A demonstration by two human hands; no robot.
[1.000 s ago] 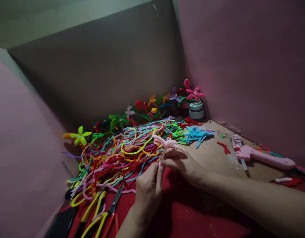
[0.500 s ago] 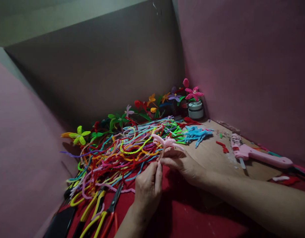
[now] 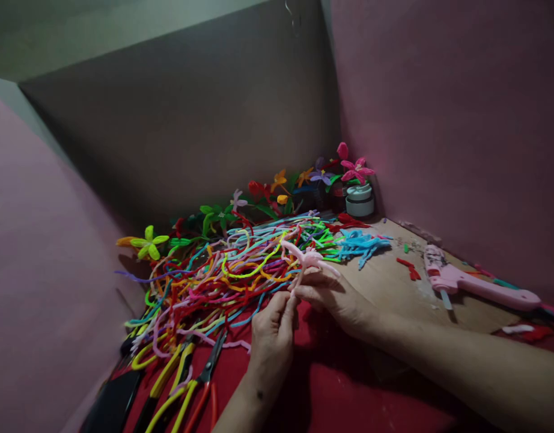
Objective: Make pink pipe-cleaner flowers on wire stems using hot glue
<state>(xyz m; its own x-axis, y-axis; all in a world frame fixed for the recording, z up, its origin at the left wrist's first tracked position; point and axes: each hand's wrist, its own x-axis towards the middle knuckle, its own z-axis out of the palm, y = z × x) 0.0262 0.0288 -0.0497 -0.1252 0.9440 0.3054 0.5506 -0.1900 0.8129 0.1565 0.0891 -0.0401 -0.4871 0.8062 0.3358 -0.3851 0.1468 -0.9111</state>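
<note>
A light pink pipe-cleaner flower (image 3: pixel 311 258) with a thin stem rises above my fingers, its long petals spreading to either side. My right hand (image 3: pixel 324 291) pinches the stem just under the petals. Lower on the same stem, the thumb and fingers of my left hand (image 3: pixel 274 325) are closed; the fingertips of both hands nearly meet. Behind the hands spreads a tangled heap of many-coloured pipe cleaners (image 3: pixel 205 288). Yellow-handled scissors (image 3: pixel 208 364) and yellow-and-black pliers (image 3: pixel 178 367) lie left of my left hand.
At the right a pink hot glue gun (image 3: pixel 479 285) rests on a brown board (image 3: pixel 389 288) near red scraps. Light blue pipe-cleaner pieces (image 3: pixel 362 243) lie behind. Finished flowers (image 3: pixel 148 243) and a pale jar (image 3: pixel 360 201) line the back. A red cloth (image 3: pixel 340 391) covers the front.
The whole view has shifted slightly, so things appear a little further right. Both hands keep their pinch on the pink flower's stem, with only a very slight shift of the fingers.
</note>
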